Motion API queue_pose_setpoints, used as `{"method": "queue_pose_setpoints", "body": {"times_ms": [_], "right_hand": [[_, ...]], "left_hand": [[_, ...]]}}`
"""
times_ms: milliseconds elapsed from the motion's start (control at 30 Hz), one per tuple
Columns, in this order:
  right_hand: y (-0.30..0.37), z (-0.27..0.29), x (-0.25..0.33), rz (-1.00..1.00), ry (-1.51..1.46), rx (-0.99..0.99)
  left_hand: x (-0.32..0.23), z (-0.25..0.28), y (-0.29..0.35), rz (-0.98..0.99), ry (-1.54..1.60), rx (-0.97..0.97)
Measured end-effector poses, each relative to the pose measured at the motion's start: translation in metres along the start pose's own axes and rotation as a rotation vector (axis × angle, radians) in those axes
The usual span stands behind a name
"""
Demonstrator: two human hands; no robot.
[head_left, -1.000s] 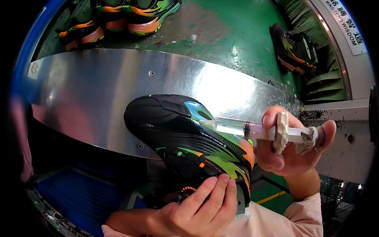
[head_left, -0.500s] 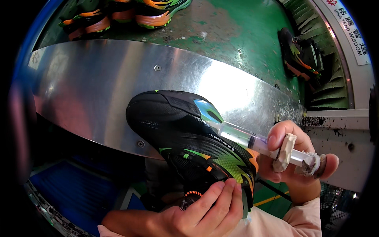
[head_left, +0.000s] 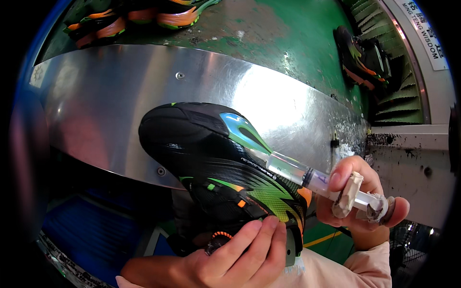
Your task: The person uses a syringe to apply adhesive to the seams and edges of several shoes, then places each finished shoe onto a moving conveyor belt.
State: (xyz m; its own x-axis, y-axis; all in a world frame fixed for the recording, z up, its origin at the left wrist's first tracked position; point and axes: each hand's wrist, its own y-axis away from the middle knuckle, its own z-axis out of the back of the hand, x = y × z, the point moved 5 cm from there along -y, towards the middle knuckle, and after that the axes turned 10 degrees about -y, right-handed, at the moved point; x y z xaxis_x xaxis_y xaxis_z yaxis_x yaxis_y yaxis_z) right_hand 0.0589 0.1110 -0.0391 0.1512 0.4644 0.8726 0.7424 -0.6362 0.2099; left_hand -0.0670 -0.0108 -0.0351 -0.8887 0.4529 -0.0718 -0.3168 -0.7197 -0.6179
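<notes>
A black, green and orange sports shoe [head_left: 192, 144] lies tilted on its side, its toe to the left over the steel ledge. My left hand [head_left: 240, 254] grips the shoe at its opening, fingertips pressed on the collar; part of that hand's grip is hidden inside. In my right hand [head_left: 360, 192] is a clear plastic syringe [head_left: 288, 168], its finger flange wrapped in pale tape. The thumb rests at the plunger end. The syringe's tip meets the seam between the shoe's upper and its glossy blue-green sole part [head_left: 240, 128].
Beyond the brushed steel ledge [head_left: 105, 96] runs a worn green conveyor [head_left: 269, 33]. Several similar shoes [head_left: 177, 18] stand on it at far left. Another shoe [head_left: 362, 60] sits at far right, beside overlapping green flaps [head_left: 398, 103]. A blue surface [head_left: 91, 221] shows at lower left.
The shoe has shifted slightly left in view, with my left hand on it. The syringe's tip stays at the sole seam. The conveyor and its shoes also appear shifted a little up and left.
</notes>
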Motion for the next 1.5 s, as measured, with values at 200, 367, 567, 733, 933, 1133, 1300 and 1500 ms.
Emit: {"method": "queue_pose_setpoints", "body": {"times_ms": [200,367,567,733,933,1133,1300,1500], "right_hand": [[0.040,0.016,-0.009,-0.022,-0.165,-0.064],[0.071,0.026,-0.019,-0.030,-0.385,-0.023],[0.093,0.028,-0.014,-0.107,-0.341,-0.171],[0.084,0.015,0.004,-0.051,-0.297,-0.130],[0.055,-0.014,0.032,-0.276,0.030,-0.278],[0.018,-0.028,0.053,-0.674,0.308,-0.249],[0.002,-0.047,0.055,-0.718,0.489,-0.338],[-0.005,-0.056,0.055,-0.634,0.294,-0.377]], "left_hand": [[-0.003,-0.001,0.012,-0.088,-0.048,0.038],[-0.010,0.002,0.025,-0.148,-0.063,0.070],[-0.013,-0.006,0.044,-0.145,-0.096,0.000],[-0.013,-0.003,0.038,-0.176,-0.028,0.060],[-0.008,0.001,0.045,-0.329,-0.141,-0.032],[-0.014,-0.002,0.030,-0.155,-0.037,-0.105],[-0.013,-0.009,0.035,-0.153,-0.094,-0.235],[-0.007,0.000,0.029,-0.122,-0.023,-0.147]]}}
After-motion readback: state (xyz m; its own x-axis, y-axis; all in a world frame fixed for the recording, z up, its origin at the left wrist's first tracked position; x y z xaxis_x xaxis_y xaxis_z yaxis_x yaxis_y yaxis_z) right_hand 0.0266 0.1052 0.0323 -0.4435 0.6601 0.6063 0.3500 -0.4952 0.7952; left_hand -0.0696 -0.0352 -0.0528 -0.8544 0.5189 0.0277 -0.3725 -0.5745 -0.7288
